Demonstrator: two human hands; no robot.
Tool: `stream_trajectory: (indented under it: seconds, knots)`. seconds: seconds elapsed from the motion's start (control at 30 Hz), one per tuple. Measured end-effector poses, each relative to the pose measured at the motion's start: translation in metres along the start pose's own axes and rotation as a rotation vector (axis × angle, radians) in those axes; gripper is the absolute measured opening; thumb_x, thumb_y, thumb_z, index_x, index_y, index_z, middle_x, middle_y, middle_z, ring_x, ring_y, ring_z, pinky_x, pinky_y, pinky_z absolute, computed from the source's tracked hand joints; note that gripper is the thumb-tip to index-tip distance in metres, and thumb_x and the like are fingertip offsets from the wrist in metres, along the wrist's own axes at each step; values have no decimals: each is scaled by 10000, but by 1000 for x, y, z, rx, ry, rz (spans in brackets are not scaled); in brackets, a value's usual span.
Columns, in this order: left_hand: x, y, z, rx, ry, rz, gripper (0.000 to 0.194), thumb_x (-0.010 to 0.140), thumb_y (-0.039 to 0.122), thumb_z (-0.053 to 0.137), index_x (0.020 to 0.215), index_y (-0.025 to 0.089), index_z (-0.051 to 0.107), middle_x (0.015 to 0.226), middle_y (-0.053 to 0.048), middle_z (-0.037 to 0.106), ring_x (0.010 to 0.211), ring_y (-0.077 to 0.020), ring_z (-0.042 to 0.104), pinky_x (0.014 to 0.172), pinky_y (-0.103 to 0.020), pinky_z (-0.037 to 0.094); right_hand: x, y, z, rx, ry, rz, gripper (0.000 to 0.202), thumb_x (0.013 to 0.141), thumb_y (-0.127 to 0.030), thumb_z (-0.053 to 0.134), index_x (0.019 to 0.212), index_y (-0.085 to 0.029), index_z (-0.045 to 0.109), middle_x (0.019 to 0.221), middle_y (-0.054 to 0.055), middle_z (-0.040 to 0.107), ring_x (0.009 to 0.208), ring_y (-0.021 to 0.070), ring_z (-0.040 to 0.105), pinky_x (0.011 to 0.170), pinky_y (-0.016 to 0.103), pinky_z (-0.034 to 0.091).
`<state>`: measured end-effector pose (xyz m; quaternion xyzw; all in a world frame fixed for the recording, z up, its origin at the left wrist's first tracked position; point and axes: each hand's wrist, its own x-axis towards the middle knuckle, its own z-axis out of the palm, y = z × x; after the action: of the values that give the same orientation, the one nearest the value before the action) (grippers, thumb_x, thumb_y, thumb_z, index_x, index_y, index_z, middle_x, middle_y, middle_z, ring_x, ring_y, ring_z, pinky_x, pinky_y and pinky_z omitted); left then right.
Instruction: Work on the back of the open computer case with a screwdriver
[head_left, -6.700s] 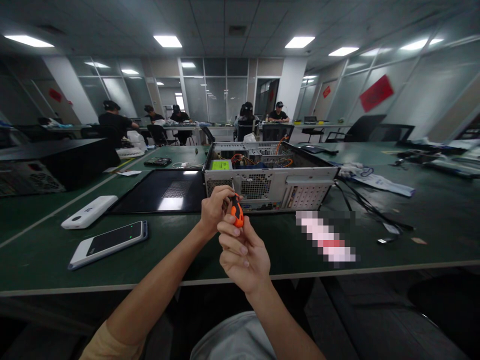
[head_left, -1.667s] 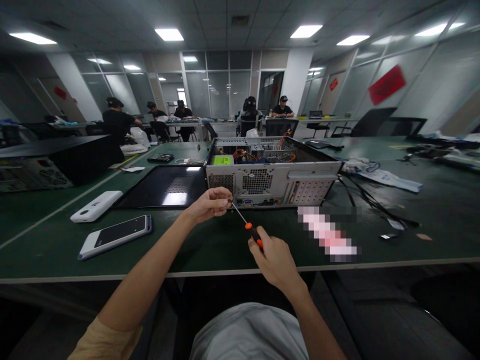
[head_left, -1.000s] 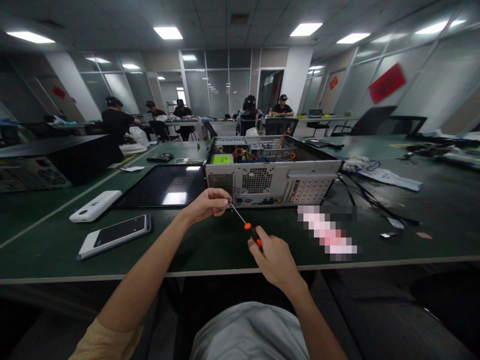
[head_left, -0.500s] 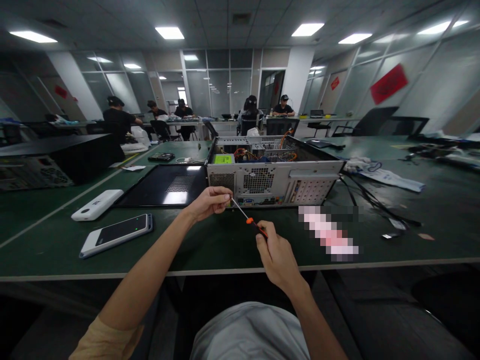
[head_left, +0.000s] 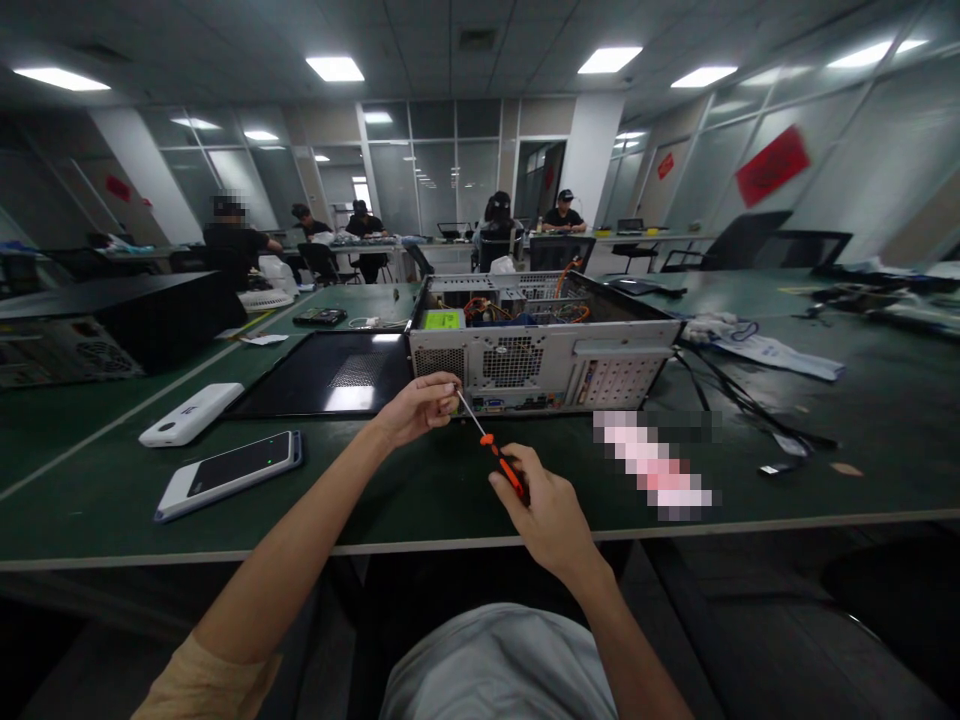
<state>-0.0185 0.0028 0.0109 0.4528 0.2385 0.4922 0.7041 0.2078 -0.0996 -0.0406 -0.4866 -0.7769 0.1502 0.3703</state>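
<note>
My right hand grips a screwdriver by its orange and black handle, thumb on one side and fingers on the other. The thin metal shaft slants up and left to my left hand. There the thumb and fingers are pinched together at the screwdriver's tip; whatever small thing they hold is hidden. Just behind both hands lies an open computer case on its side, its rear panel with vents, ports and slots facing me. Wires and a bright green label show inside it.
Left of the case lies a black side panel. Nearer are a white device and a white device with a dark screen. Another computer case stands far left. Black cables and a glove lie right. Several people sit behind.
The right hand's grip has shifted, so more of the screwdriver handle shows. The handle has moved slightly left and down. My left fingers stay pinched at the tip.
</note>
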Motion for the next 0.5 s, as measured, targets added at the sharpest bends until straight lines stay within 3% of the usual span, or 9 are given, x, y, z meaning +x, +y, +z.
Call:
stream_trajectory:
  seconds: [0.27, 0.4, 0.5]
  knots:
    - [1, 0, 1, 42, -12, 27, 356, 636, 334, 943, 805, 129, 706, 647, 24, 515, 564, -66, 473, 390, -109, 304, 0, -2, -3, -30, -7, -17, 429, 1070, -359, 419, 1486, -264, 458, 1054, 63, 759, 867, 224, 750, 801, 326, 554]
    - [2, 0, 0, 97, 25, 37, 374, 630, 341, 958, 840, 126, 734, 628, 26, 536, 544, -57, 466, 394, -112, 308, 0, -2, -4, -44, 27, -102, 388, 1076, -325, 399, 1429, -280, 555, 1084, 70, 716, 874, 198, 721, 812, 312, 564]
    - [3, 0, 0, 95, 44, 31, 398, 615, 330, 965, 872, 122, 745, 702, 2, 600, 550, -51, 474, 389, -117, 302, -1, 0, -4, -41, 16, -194, 343, 1077, -334, 408, 1279, -259, 675, 1077, 81, 666, 840, 173, 698, 798, 296, 564]
